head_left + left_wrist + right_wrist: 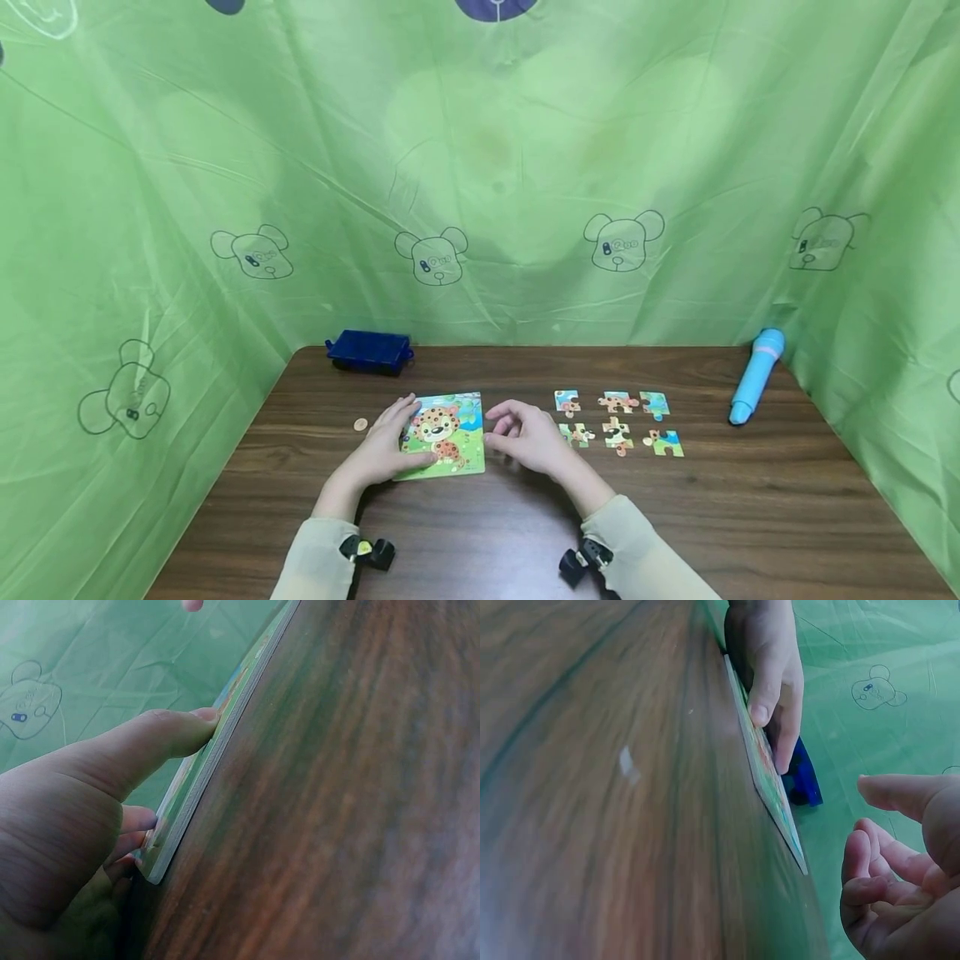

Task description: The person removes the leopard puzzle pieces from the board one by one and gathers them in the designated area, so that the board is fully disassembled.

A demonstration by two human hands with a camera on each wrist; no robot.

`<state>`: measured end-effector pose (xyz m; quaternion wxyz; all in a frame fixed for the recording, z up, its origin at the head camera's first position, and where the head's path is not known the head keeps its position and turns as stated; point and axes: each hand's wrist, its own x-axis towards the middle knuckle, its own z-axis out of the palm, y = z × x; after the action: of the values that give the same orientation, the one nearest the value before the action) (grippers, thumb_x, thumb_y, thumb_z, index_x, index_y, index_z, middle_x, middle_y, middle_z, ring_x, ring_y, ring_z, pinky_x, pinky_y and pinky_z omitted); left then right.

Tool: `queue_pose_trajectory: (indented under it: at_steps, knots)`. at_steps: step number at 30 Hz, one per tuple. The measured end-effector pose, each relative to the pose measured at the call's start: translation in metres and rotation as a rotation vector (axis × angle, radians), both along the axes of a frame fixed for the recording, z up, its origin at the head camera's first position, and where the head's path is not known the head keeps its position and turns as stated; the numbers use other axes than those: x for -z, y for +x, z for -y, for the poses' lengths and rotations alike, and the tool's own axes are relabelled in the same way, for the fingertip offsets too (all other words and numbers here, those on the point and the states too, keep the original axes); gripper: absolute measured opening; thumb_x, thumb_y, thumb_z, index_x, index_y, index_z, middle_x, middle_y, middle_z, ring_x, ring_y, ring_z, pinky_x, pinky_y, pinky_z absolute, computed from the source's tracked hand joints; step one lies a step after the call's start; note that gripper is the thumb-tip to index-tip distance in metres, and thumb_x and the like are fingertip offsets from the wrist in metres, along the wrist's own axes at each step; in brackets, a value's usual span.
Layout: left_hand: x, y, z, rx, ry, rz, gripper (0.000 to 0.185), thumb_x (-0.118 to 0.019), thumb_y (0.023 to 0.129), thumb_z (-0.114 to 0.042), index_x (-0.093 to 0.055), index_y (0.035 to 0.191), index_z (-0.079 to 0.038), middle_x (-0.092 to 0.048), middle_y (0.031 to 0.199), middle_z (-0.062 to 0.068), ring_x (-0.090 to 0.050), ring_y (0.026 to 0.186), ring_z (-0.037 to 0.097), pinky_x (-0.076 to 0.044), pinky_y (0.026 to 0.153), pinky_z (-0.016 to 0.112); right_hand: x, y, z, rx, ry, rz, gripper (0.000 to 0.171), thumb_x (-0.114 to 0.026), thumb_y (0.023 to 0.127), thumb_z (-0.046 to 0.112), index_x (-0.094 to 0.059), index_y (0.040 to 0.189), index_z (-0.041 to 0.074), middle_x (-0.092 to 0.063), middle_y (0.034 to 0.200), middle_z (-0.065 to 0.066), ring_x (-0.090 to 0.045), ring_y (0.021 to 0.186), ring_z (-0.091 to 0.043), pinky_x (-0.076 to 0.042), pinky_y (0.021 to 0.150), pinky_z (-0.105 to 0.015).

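A square leopard picture board (467, 450), green and blue, lies flat on the table. My left hand (384, 442) rests on its left side, the thumb (176, 733) straight across the top face and the other fingers along the left edge. Just off the board's right edge hovers my right hand (531, 439), fingers loosely bent, nothing between them. In the right wrist view its thumb and fingertips stand apart from the board (769, 776). Several loose jigsaw pieces (617, 432) with animal pictures lie in two rows to the right of that hand.
Toward the back left stands a dark blue plastic box (370, 350). A small round beige disc (361, 424) lies left of the left hand. At the far right lies a light blue stick-shaped object (756, 379) with a wider head. Green cloth (510, 300) hangs around the wooden table (750, 508).
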<state>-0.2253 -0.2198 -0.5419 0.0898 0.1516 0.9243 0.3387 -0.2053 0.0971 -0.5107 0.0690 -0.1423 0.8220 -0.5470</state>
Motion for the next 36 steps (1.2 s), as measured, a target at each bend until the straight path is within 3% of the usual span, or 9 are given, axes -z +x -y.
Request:
queue_pose_trajectory:
  at_steps: [9, 18, 27, 36]
  knots:
    - [0.002, 0.001, 0.001, -0.003, 0.008, -0.007, 0.113, -0.090, 0.085, -0.060, -0.037, 0.171, -0.010, -0.023, 0.181, 0.011, -0.015, 0.167, 0.042, -0.023, 0.125, 0.074, 0.001, -0.005, 0.024, -0.055, -0.043, 0.032, 0.043, -0.091, 0.089, 0.014, -0.075, 0.126, -0.001, -0.074, 0.090, 0.002, -0.063, 0.066, -0.009, -0.056, 0.059, -0.027]
    - [0.003, 0.002, 0.000, 0.006, 0.012, 0.003, 0.113, -0.089, 0.085, -0.060, -0.036, 0.172, -0.011, -0.023, 0.182, 0.011, -0.014, 0.167, 0.041, -0.023, 0.125, 0.075, 0.012, 0.000, 0.032, -0.064, -0.075, 0.086, 0.042, -0.091, 0.087, 0.006, -0.075, 0.124, -0.003, -0.073, 0.088, -0.003, -0.061, 0.063, -0.009, -0.058, 0.054, -0.030]
    - [0.005, 0.001, 0.002, 0.007, -0.003, -0.013, 0.112, -0.089, 0.086, -0.060, -0.036, 0.172, -0.010, -0.023, 0.181, 0.010, -0.014, 0.168, 0.040, -0.023, 0.125, 0.075, 0.022, -0.002, 0.032, -0.057, -0.038, 0.067, 0.040, -0.093, 0.084, 0.007, -0.077, 0.119, -0.002, -0.072, 0.084, 0.002, -0.060, 0.065, -0.005, -0.049, 0.057, -0.020]
    - [0.002, -0.001, 0.001, 0.015, 0.006, -0.025, 0.112, -0.089, 0.086, -0.059, -0.037, 0.171, -0.009, -0.024, 0.181, 0.011, -0.013, 0.168, 0.039, -0.021, 0.126, 0.075, 0.028, -0.005, 0.030, -0.058, -0.024, 0.067, 0.040, -0.094, 0.082, 0.007, -0.078, 0.118, -0.001, -0.071, 0.081, 0.001, -0.057, 0.063, -0.005, -0.045, 0.056, -0.020]
